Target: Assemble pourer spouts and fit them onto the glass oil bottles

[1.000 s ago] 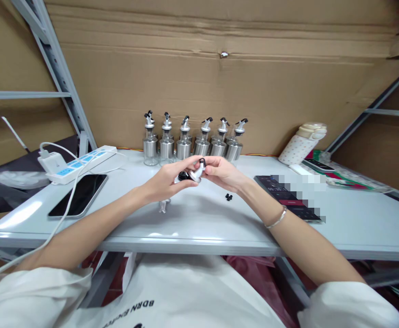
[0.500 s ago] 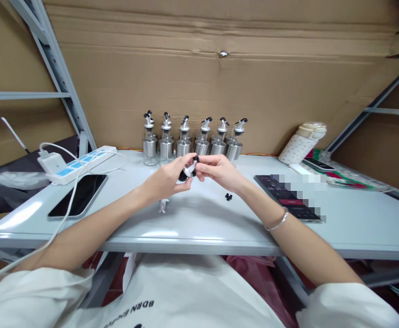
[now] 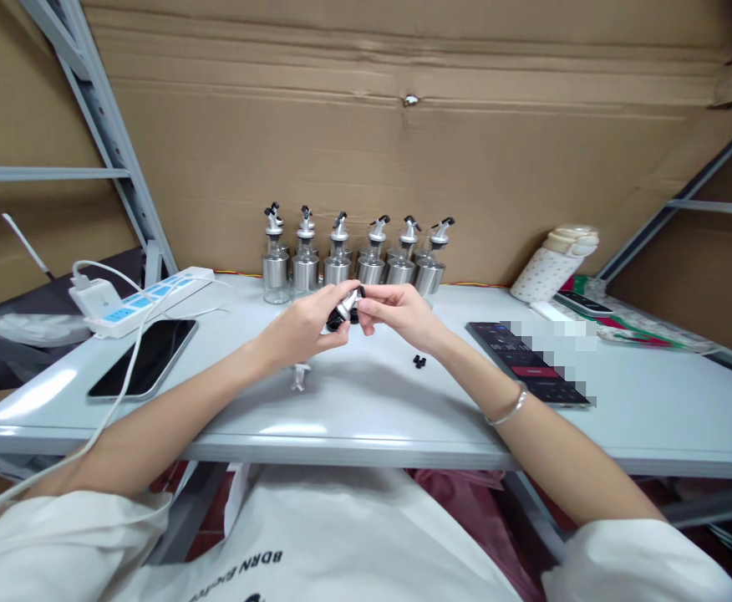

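Between my hands, above the middle of the table, is a silver-and-black pourer spout (image 3: pixel 347 308). My left hand (image 3: pixel 307 324) is closed round its left side. The fingers of my right hand (image 3: pixel 397 313) pinch the black tip at its right end. Small black pieces (image 3: pixel 419 361) lie on the table to the right, below my right hand. A small clear-and-silver part (image 3: pixel 301 376) rests beneath my left hand. Behind the hands stand several steel-and-glass bottles (image 3: pixel 337 269) in rows, topped with similar spouts.
At the left are a dark phone (image 3: pixel 144 359), a white power strip (image 3: pixel 153 303) and a cable crossing my left forearm. A second phone (image 3: pixel 529 364), partly pixelated, lies right. Behind it a dotted bottle (image 3: pixel 546 266) leans near a plastic bag (image 3: pixel 654 336). Cardboard (image 3: pixel 366 150) closes the back.
The spout has turned slightly between my fingers and its black tip is more covered. My hands have barely shifted; the things on the table are unmoved.
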Demonstrator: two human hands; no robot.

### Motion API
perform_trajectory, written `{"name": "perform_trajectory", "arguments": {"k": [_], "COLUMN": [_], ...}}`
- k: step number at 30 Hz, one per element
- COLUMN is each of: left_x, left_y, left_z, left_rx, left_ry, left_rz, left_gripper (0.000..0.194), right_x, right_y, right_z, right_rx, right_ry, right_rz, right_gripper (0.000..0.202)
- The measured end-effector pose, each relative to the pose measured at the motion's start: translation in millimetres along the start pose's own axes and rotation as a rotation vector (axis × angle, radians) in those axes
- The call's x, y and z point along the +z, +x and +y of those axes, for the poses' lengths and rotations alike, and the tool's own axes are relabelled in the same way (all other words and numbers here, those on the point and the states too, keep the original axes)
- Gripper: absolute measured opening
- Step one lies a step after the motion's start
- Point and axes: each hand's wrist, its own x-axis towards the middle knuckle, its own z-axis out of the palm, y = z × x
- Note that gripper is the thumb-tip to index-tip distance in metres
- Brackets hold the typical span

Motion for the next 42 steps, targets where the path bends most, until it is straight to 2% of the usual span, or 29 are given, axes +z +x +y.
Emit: {"name": "perform_trajectory", "arguments": {"k": [11, 22, 28, 36, 42], "left_x": [2.6, 4.3, 1.1, 3.1, 1.7], "left_y": [-1.6, -2.9, -0.3, 0.8, 1.5], "left_z": [-0.3, -2.9, -0.8, -0.2, 1.4], "left_rx": [0.019, 0.008, -0.005, 0.012, 0.011], "left_ry": [-0.054, 0.009, 0.006, 0.092, 0.134], "left_rz": [0.023, 0.006, -0.017, 0.001, 0.0], "left_gripper": [0.062, 0.058, 0.038, 0.032, 0.03], "right_x": [4.7, 2.2, 4.0, 6.1, 7.0], "right_y": [3.2, 0.9, 1.7, 2.2, 2.8], "right_z": [2.6, -2.5, 1.2, 2.7, 5.0], "right_rx": [-0.037, -0.001, 0.016, 0.002, 0.008], "right_ry": [0.112, -0.041, -0.063, -0.046, -0.049], "right_rz": [0.198, 0.094, 0.01, 0.064, 0.07], "right_gripper": [0.037, 0.034, 0.037, 0.029, 0.035]}}
